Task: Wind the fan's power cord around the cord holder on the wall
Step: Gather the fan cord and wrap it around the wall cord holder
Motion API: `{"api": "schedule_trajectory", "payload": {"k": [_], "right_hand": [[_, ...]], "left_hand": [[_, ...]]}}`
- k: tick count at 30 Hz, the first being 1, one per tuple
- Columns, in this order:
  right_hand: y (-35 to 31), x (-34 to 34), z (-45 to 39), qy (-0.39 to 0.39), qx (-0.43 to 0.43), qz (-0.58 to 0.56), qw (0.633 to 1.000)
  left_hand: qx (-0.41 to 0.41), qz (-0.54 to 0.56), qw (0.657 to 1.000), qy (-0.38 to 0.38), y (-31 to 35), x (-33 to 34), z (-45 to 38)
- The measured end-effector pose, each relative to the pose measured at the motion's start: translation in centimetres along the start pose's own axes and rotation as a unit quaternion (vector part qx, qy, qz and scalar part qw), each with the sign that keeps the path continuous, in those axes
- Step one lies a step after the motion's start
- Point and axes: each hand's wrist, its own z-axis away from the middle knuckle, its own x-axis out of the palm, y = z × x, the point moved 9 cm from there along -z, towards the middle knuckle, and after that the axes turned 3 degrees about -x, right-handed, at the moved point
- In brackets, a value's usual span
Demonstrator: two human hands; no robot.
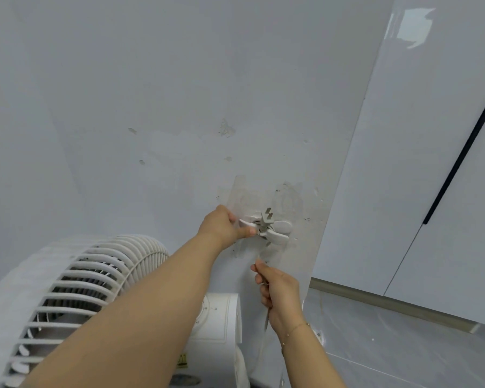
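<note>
While both arms are extended toward the wall, the cord holder is seen fixed to it, a white winged fitting mounted on a patch of scuffed, peeling paint. The left hand is held at the holder's left wing; its grip is clenched there, with the thumb laid along the lower edge of the wing and the fingers curled behind it, against the wall. A grey plug is noted just right of that grip, standing at the holder's centre with its two prongs pointing up and away from the wall.

Below and slightly right of the left grip, the right hand is recorded with its grip grasping the power cord. The cord is pinched between thumb and forefinger at the top of the fist and passes down through the curled fingers, emerging again under the heel of the hand. From the pinch upward, a short run of cord is seen rising toward the underside of the holder. How many turns lie on the holder cannot be told. A thin bracelet is worn on the right wrist.

Under the left forearm, the fan is observed: a white ribbed grille at lower left, with its white housing directly below the right grip. To the right of both grips, glossy white cabinet doors with a dark handle strip are noted, and a grey tiled floor beneath them.
</note>
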Motion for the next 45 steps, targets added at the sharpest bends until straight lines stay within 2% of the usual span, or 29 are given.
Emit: {"api": "schedule_trajectory", "payload": {"k": [6,12,17,22,27,31,34,36,40,45], "right_hand": [[-0.8,1.3,-1.2,-0.011,-0.002,0.004,1.0],[-1.3,2.1,-1.1,-0.015,-0.035,0.023,0.999],[-1.5,3.4,-0.8,-0.07,-0.046,-0.003,0.996],[-1.4,4.0,-0.3,-0.111,-0.049,-0.002,0.993],[-1.0,3.0,0.8,-0.144,-0.018,0.087,0.986],[-0.7,1.3,1.9,-0.178,0.021,0.242,0.954],[-2.9,-0.2,2.2,-0.158,0.0,0.267,0.951],[-5.2,-0.9,2.4,-0.12,-0.063,0.276,0.951],[-8.8,0.3,3.5,-0.089,-0.202,0.287,0.932],[-10.5,2.8,3.9,-0.115,-0.261,0.257,0.923]], "left_hand": [[-0.036,-0.023,0.994,-0.1,-0.8,1.5,0.1],[-0.06,0.005,0.991,-0.122,-1.0,1.6,-0.4],[-0.069,0.014,0.986,-0.15,-0.9,2.2,-0.3],[-0.072,-0.03,0.982,-0.173,-0.9,3.0,-0.1],[-0.09,-0.051,0.979,-0.173,-1.0,3.8,-0.1],[-0.129,-0.011,0.979,-0.16,-1.5,4.0,-0.3],[-0.182,0.042,0.972,-0.146,-2.1,4.0,-0.1],[-0.242,0.119,0.951,-0.153,-2.8,4.1,0.3],[-0.341,0.312,0.871,-0.169,-3.3,4.6,1.3],[-0.386,0.427,0.81,-0.113,-3.7,4.7,1.4]]}}
